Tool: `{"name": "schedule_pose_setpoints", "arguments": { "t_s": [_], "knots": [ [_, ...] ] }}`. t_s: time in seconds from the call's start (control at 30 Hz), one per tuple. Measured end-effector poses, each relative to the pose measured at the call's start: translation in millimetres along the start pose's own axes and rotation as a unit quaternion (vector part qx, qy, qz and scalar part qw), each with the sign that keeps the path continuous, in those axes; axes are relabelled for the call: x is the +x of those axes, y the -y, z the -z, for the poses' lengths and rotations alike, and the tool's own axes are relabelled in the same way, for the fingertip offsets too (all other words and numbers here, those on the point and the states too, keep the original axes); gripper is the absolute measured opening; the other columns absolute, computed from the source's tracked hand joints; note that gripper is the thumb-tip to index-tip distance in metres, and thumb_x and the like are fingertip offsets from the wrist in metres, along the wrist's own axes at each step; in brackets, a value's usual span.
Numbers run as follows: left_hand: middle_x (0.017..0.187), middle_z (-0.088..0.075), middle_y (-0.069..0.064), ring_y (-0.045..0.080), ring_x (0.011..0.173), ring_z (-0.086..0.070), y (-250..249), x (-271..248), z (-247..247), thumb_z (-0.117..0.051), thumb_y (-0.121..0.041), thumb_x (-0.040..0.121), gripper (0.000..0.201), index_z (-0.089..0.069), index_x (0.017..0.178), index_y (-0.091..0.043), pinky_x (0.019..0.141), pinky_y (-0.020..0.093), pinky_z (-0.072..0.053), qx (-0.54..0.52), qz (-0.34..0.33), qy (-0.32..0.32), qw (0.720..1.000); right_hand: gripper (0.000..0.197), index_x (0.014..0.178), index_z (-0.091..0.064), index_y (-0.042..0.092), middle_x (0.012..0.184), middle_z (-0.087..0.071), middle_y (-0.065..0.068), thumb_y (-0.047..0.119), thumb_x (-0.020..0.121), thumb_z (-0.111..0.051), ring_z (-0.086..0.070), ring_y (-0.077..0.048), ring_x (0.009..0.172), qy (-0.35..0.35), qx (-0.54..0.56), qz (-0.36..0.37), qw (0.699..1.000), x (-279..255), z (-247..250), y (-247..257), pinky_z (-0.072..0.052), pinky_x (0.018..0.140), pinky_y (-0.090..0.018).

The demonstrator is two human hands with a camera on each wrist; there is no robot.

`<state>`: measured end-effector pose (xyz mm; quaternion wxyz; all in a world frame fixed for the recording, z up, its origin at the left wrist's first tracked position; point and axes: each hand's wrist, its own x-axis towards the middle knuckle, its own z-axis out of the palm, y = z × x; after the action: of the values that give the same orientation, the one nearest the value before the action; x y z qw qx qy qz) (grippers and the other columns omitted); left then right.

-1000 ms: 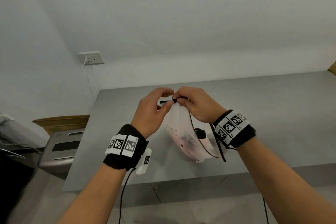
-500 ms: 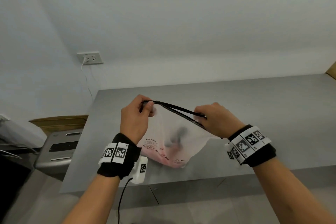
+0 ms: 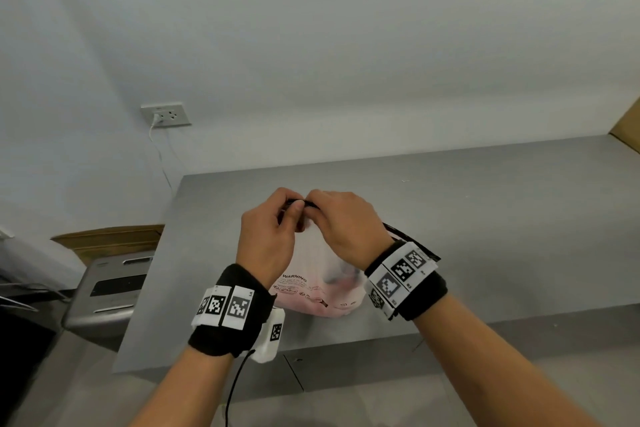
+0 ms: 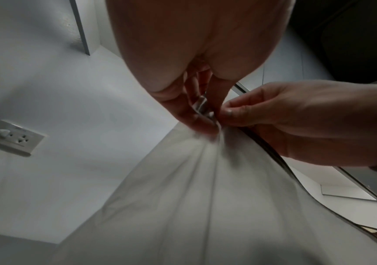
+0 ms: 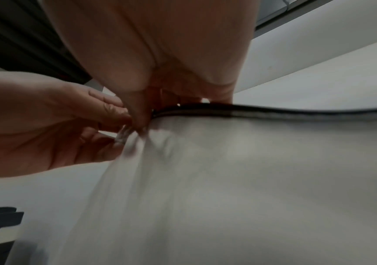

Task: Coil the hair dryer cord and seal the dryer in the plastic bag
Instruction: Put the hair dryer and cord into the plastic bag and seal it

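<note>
A frosted plastic bag (image 3: 317,274) with red warning print stands on the grey table (image 3: 485,218), held up by its top. A dim pink and dark shape inside it is the hair dryer (image 3: 341,279), blurred by the plastic. The bag's black zip strip (image 5: 273,111) runs off to the right behind my right wrist. My left hand (image 3: 266,239) pinches the left end of the strip (image 4: 205,111). My right hand (image 3: 343,229) pinches the strip right beside it, so the two hands (image 4: 296,122) touch. The cord is not visible.
A wall socket (image 3: 166,114) with a white plug sits on the wall at the left. A grey metal appliance (image 3: 104,291) and a cardboard box (image 3: 114,236) stand left of the table. Another cardboard edge (image 3: 627,128) shows at the far right.
Half a second ago my hands were spread apart with the zip strip stretched between them. Now the right hand has come back left to meet the left hand at the strip's left end.
</note>
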<state>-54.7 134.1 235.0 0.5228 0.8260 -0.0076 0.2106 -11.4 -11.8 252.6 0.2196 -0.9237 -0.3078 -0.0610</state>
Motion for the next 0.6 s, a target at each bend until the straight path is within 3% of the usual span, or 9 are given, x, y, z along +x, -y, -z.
{"name": "schedule_pose_setpoints", "arguments": {
  "t_s": [0.13, 0.27, 0.47, 0.6],
  "knots": [
    [0.072, -0.073, 0.001, 0.017, 0.071, -0.072, 1.7, -2.2, 3.3, -0.057, -0.012, 0.100, 0.014, -0.068, 0.092, -0.016, 0.076, 0.045, -0.061, 0.007, 0.008, -0.014, 1.000, 0.029, 0.094, -0.054, 0.019, 0.084, -0.063, 0.004, 0.039, 0.106, -0.037, -0.059, -0.025, 0.076, -0.012, -0.009, -0.002, 1.000, -5.2, -2.9, 0.5, -0.044, 0.063, -0.036],
    [0.073, -0.073, 0.000, 0.011, 0.070, -0.072, 5.8, 0.0, 6.8, -0.057, -0.014, 0.100, 0.013, -0.067, 0.094, -0.017, 0.078, 0.044, -0.062, 0.021, 0.024, -0.045, 0.998, 0.030, 0.100, -0.056, 0.020, 0.089, -0.065, 0.004, 0.040, 0.105, -0.036, -0.060, -0.026, 0.078, -0.004, -0.043, -0.016, 0.999, -9.4, -2.7, -6.1, -0.047, 0.065, -0.037],
    [0.071, -0.072, -0.002, 0.014, 0.071, -0.072, 10.1, 1.1, 14.2, -0.057, -0.014, 0.100, 0.013, -0.067, 0.092, -0.017, 0.080, 0.045, -0.061, 0.028, 0.036, -0.069, 0.997, 0.028, 0.097, -0.056, 0.021, 0.080, -0.059, 0.004, 0.040, 0.105, -0.036, -0.057, -0.025, 0.071, -0.002, -0.043, -0.038, 0.998, -34.5, -1.5, -32.2, -0.047, 0.063, -0.035],
    [0.072, -0.071, -0.004, 0.008, 0.070, -0.071, 14.4, -2.0, 19.0, -0.056, -0.015, 0.101, 0.014, -0.066, 0.093, -0.017, 0.080, 0.043, -0.062, 0.034, 0.038, -0.079, 0.996, 0.025, 0.097, -0.056, 0.025, 0.076, -0.052, 0.006, 0.041, 0.104, -0.038, -0.054, -0.023, 0.067, 0.004, -0.074, -0.066, 0.995, -55.0, 3.8, -52.3, -0.045, 0.062, -0.034]
  ]
}}
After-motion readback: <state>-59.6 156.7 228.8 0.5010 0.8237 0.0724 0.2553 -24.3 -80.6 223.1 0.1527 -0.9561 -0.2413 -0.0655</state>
